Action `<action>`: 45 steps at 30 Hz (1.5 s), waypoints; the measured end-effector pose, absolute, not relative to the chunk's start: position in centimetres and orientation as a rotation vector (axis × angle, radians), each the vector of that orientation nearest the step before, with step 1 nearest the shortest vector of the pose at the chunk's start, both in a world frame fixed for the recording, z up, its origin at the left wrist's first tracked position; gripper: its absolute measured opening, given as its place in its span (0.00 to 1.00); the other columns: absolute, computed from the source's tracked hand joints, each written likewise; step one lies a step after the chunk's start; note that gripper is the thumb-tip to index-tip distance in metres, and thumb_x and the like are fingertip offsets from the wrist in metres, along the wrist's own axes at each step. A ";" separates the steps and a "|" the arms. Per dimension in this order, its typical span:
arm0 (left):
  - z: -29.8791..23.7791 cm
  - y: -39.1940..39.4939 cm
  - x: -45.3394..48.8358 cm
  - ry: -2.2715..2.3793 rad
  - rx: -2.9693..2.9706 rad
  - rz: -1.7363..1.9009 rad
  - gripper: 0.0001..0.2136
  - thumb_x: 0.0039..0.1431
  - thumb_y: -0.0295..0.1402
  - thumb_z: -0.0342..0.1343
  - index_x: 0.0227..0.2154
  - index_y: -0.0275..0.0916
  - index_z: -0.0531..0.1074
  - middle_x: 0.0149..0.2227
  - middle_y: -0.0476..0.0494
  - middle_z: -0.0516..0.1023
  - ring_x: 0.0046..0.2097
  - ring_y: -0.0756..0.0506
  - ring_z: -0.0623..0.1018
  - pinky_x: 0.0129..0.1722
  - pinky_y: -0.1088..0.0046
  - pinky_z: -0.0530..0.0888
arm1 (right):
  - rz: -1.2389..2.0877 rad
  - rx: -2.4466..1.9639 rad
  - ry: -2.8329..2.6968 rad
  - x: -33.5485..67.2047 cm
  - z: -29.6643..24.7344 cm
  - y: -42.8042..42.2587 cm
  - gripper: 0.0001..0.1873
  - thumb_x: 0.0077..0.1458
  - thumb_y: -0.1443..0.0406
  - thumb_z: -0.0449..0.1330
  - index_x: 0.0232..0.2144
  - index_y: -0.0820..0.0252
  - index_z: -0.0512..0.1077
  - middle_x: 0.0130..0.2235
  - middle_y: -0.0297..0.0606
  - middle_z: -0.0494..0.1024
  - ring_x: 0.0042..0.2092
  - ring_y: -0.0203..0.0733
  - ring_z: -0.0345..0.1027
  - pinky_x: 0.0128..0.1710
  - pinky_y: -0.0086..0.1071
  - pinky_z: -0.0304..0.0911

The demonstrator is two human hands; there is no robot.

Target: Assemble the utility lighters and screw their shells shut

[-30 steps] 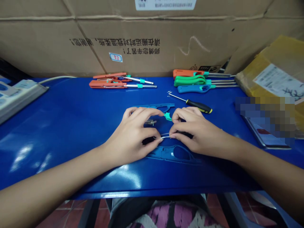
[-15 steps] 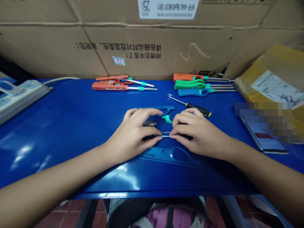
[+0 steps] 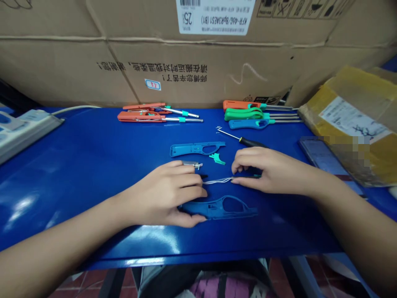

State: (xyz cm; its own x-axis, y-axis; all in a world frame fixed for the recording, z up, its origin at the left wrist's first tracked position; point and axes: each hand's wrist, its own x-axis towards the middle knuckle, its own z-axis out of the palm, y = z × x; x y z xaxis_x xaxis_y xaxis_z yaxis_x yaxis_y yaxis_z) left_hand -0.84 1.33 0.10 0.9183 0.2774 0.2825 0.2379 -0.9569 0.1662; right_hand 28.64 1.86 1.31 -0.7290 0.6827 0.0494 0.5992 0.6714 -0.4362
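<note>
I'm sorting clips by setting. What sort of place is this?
Probably a small hand-assembly bench: opened blue lighter shells, assembled long lighters lined up behind, and a screwdriver.

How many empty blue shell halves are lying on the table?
2. The far shell half lies beyond the hands, by the green trigger; the near shell half lies partly under the left hand.

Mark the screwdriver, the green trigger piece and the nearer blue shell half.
screwdriver [image 3: 250, 142]: head view, black handle.
green trigger piece [image 3: 217, 158]: head view, its middle.
nearer blue shell half [image 3: 214, 209]: head view, body left of its opening.
</note>
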 end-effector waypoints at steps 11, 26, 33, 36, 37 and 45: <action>0.3 1.4 -0.9 0.406 2.935 0.455 0.15 0.64 0.45 0.59 0.44 0.39 0.76 0.35 0.47 0.80 0.37 0.46 0.77 0.40 0.68 0.68 | 0.808 -1.360 -2.714 30.8 2.5 2.5 0.07 0.60 0.59 0.61 0.34 0.56 0.73 0.34 0.35 0.79 0.33 0.39 0.71 0.33 0.33 0.65; 0.5 2.0 -1.3 0.612 2.914 0.411 0.13 0.60 0.43 0.60 0.43 0.41 0.77 0.37 0.47 0.81 0.38 0.45 0.76 0.37 0.67 0.66 | 0.389 -1.168 -2.339 26.0 -1.0 2.1 0.04 0.61 0.66 0.61 0.33 0.58 0.74 0.36 0.38 0.78 0.35 0.39 0.69 0.36 0.34 0.65; 0.7 1.8 -1.2 0.766 2.760 0.633 0.18 0.56 0.45 0.65 0.45 0.39 0.78 0.39 0.44 0.81 0.40 0.44 0.78 0.41 0.66 0.71 | 0.260 -1.020 -2.270 25.9 0.1 1.3 0.05 0.62 0.69 0.59 0.32 0.57 0.70 0.34 0.37 0.77 0.37 0.40 0.70 0.40 0.37 0.62; 0.4 1.4 -0.7 0.847 2.519 0.871 0.22 0.59 0.40 0.66 0.53 0.36 0.74 0.42 0.43 0.81 0.42 0.47 0.78 0.45 0.71 0.74 | 0.114 -0.902 -2.415 25.4 0.7 0.5 0.04 0.63 0.69 0.59 0.34 0.58 0.71 0.35 0.36 0.78 0.38 0.40 0.69 0.40 0.38 0.59; 0.3 1.3 -0.5 0.869 2.457 0.916 0.23 0.59 0.38 0.66 0.55 0.36 0.73 0.42 0.44 0.80 0.42 0.48 0.78 0.44 0.73 0.75 | 0.075 -0.875 -2.457 25.3 0.9 0.2 0.03 0.63 0.68 0.59 0.35 0.58 0.72 0.35 0.37 0.78 0.38 0.40 0.69 0.39 0.38 0.58; 0.0 0.6 0.7 0.826 2.294 0.985 0.13 0.59 0.30 0.67 0.47 0.39 0.79 0.36 0.47 0.81 0.33 0.52 0.78 0.36 0.77 0.77 | 0.035 -0.816 -2.533 25.0 1.0 -0.6 0.06 0.65 0.67 0.57 0.34 0.59 0.73 0.35 0.38 0.78 0.37 0.40 0.68 0.38 0.38 0.56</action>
State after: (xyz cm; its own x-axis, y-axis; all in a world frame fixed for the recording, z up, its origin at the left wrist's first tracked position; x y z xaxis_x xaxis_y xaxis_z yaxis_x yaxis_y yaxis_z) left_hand 0.66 0.56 -0.05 0.5530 0.6963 0.4577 0.3296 -0.6873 0.6473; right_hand 25.00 -0.60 1.03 -0.7094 0.5569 0.4320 0.5447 0.8222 -0.1655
